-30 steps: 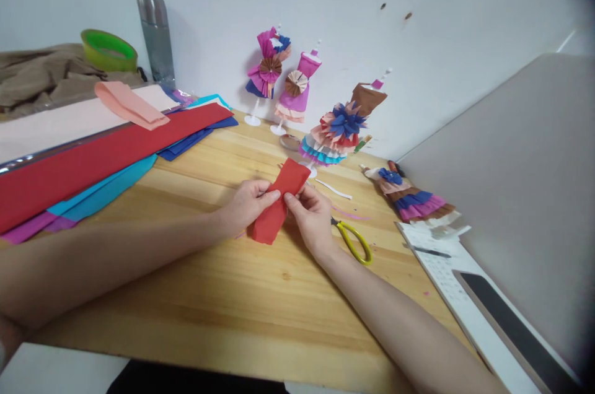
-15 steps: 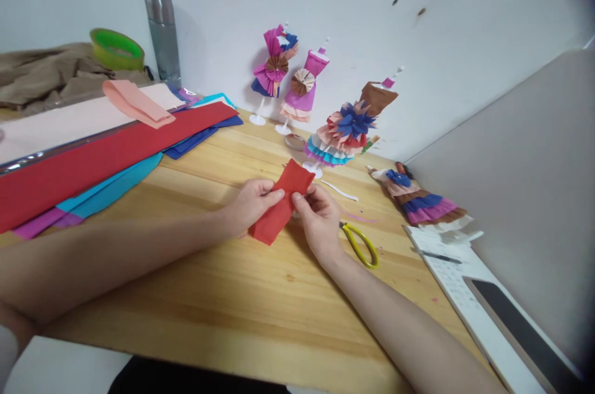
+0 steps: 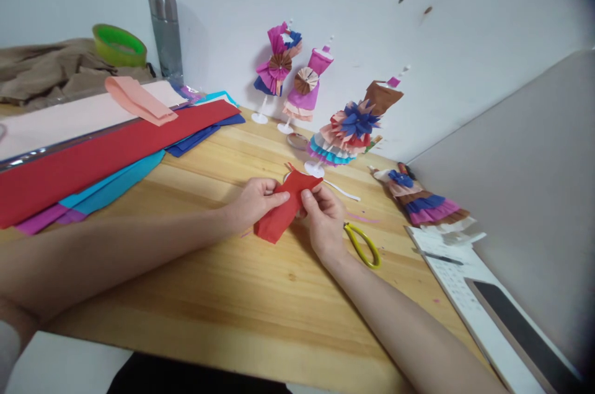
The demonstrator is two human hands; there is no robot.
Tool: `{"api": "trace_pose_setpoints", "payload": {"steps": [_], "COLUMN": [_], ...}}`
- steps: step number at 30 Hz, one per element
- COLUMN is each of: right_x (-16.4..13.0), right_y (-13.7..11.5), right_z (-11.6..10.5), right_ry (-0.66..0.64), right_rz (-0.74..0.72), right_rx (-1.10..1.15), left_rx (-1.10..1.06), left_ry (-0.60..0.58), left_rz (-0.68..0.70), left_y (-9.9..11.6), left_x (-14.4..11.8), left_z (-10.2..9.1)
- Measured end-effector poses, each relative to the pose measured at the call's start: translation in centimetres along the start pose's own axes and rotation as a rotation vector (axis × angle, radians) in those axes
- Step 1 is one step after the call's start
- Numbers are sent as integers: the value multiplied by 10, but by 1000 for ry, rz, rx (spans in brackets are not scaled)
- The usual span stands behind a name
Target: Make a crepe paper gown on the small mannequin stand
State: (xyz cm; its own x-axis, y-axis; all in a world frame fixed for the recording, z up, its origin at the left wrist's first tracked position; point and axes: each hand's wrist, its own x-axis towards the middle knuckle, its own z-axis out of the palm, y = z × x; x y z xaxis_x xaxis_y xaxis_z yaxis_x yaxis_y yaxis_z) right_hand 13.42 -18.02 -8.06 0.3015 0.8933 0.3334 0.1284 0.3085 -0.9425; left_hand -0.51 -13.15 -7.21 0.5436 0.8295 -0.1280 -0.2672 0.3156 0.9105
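We see a folded strip of red crepe paper (image 3: 286, 205) held just above the light wooden tabletop (image 3: 242, 295), near its middle. The left hand (image 3: 255, 199) pinches the strip's left edge between thumb and fingers; the right hand (image 3: 325, 220) pinches the right edge likewise, so both hands close on the paper. Yellow-handled scissors (image 3: 362, 245) lie just beside the right hand. Behind stand small paper-dressed mannequins (image 3: 302, 87) against the white wall. At far left we note long sheets of red, blue and pink crepe paper (image 3: 106, 146) lying stacked.
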Motion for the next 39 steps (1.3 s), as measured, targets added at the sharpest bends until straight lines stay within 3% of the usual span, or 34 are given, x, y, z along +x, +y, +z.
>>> {"api": "trace_pose_setpoints", "payload": {"steps": [10,17,22,26,39], "right_x": [0,0,1,1,3], "right_y": [3,2,3,3,4], "right_z": [1,1,2,2,-1], "right_ry": [9,-21,0,50,38], "right_rz": [18,5,33,36,33], "right_rx": [18,-12,11,22,39], "left_rx": [24,-68,-1,-57,-224], "left_ry": [-50,-33,-3,-16,-43], "left_rz": [16,19,55,45,50], "left_y": [1,2,-1,-2,-5], "left_x": [0,-1,1,2,6], "left_z": [-3,-2,-4,-4,-7]}}
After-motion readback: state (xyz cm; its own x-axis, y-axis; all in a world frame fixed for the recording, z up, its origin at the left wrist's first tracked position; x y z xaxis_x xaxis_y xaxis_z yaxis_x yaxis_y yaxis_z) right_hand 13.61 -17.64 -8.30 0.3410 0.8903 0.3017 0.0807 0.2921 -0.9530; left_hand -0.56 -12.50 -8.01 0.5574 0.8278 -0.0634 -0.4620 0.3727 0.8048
